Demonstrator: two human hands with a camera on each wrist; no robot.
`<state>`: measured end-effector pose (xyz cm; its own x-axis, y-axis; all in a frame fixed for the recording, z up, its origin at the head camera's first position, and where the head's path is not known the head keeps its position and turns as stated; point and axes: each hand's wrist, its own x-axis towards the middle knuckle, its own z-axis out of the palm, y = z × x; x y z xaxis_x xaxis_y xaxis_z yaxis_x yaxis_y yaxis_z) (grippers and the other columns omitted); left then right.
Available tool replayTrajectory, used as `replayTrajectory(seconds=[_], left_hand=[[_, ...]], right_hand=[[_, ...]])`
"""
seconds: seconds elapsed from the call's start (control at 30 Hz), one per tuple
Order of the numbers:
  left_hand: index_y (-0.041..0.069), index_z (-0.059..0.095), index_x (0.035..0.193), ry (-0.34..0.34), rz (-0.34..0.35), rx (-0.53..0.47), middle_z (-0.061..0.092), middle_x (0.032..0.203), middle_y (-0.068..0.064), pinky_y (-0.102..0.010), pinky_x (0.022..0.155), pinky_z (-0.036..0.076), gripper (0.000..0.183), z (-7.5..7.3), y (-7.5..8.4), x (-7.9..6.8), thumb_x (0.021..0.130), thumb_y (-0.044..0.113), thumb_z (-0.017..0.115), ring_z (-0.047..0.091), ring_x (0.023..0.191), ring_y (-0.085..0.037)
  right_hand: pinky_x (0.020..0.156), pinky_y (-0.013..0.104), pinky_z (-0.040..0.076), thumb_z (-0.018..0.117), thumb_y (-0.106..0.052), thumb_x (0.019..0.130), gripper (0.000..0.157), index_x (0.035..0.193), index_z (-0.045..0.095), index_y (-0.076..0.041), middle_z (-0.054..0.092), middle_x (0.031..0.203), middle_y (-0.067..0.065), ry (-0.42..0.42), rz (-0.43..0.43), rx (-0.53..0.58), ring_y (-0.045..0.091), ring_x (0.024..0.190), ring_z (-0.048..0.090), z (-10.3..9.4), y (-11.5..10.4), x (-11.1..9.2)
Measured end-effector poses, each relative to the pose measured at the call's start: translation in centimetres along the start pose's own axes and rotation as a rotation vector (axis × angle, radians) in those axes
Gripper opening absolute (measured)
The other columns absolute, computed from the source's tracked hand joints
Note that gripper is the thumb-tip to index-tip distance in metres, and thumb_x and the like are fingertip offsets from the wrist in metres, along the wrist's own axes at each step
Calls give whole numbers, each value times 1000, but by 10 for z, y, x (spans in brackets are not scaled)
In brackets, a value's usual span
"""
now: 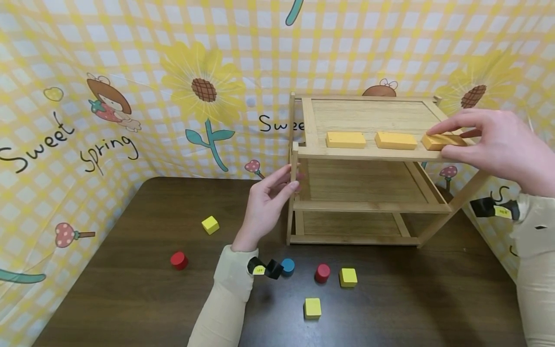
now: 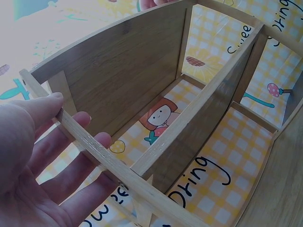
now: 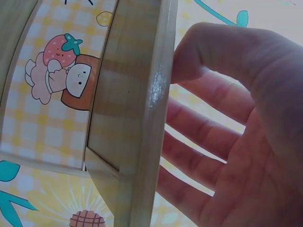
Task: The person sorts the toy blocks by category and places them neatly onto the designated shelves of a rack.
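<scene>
A three-tier wooden shelf (image 1: 373, 207) stands on the table. My left hand (image 1: 266, 205) grips its left front post (image 2: 90, 139), thumb on one side and fingers curled behind. On the top board, near the front edge, lie two yellow rectangular blocks, the left block (image 1: 345, 140) and the middle block (image 1: 395, 140), in a row. At the right end of that row, my right hand (image 1: 490, 140) pinches a third yellow block (image 1: 440, 141) between thumb and fingers. In the right wrist view the shelf's front edge hides this block.
In front of the shelf lie a blue cylinder (image 1: 288, 267), a red cylinder (image 1: 322, 273) and two yellow cubes (image 1: 348, 278). Farther left are another yellow cube (image 1: 210, 225) and another red cylinder (image 1: 179, 260). A checkered cloth (image 1: 143, 48) hangs behind the table (image 1: 143, 299).
</scene>
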<state>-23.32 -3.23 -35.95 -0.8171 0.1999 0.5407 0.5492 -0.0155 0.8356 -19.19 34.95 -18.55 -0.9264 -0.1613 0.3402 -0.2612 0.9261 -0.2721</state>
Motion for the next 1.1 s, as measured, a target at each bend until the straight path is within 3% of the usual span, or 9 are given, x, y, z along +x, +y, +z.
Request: replayTrajectory(seconds=[0.1,0.13,0.27,0.37,0.47,0.57,0.73,1.0,1.1], left_hand=[[2,59,141,-2,0,4,72,121,-7,-36,91,55,42,0,-1,0,101,13,66,70,105,-18],[2,59,141,-2,1,5,72,121,-7,-36,91,55,42,0,-1,-1,101,13,66,70,106,-18],[2,59,141,-2,5,4,72,121,-8,-37,91,55,42,0,-1,0,101,13,66,70,106,-19],[2,59,141,-1,5,0,72,121,-8,-37,91,55,42,1,-2,0,101,13,66,70,105,-19],[2,59,141,1,1,-13,72,121,-9,-37,90,56,43,1,-2,0,101,13,67,70,105,-20],[1,59,141,3,-6,-31,72,121,-11,-37,91,55,43,1,-1,0,101,11,67,70,104,-23],[1,59,141,8,-13,-41,72,120,-11,-36,91,55,42,1,-2,0,100,10,67,70,103,-23],[1,59,141,1,-6,-37,72,120,-11,-37,92,55,42,0,-1,1,101,11,66,71,102,-23],[2,59,141,1,-5,-30,72,120,-10,-38,91,55,41,0,-2,1,101,12,66,71,101,-23]], right_hand=[[57,20,40,77,-14,89,35,124,74,-17,65,129,18,26,-18,-3,49,101,64,-1,-2,-3],[59,19,39,76,-14,89,35,125,74,-16,63,132,20,36,-17,8,50,103,62,-2,-2,-4],[70,16,37,78,-18,90,37,126,73,-16,61,133,15,112,-20,60,13,102,60,-2,-6,-8],[71,12,37,84,-21,86,40,125,74,-18,63,124,-5,198,-50,72,-13,90,48,0,-11,-11],[76,9,37,87,-19,83,43,125,75,-17,59,114,-26,285,-99,75,-20,92,45,1,-17,-14],[84,8,34,88,-13,81,45,124,75,-14,54,107,-33,339,-139,93,-17,96,47,2,-24,-16],[85,10,33,89,-14,79,45,122,76,-14,58,108,-27,370,-175,90,-14,102,48,3,-36,-20],[91,8,33,89,-17,75,44,118,77,-10,71,112,11,391,-311,40,-13,108,47,3,-52,-27],[93,8,33,88,-20,76,42,116,77,-8,72,111,13,397,-375,24,1,108,57,5,-59,-31]])
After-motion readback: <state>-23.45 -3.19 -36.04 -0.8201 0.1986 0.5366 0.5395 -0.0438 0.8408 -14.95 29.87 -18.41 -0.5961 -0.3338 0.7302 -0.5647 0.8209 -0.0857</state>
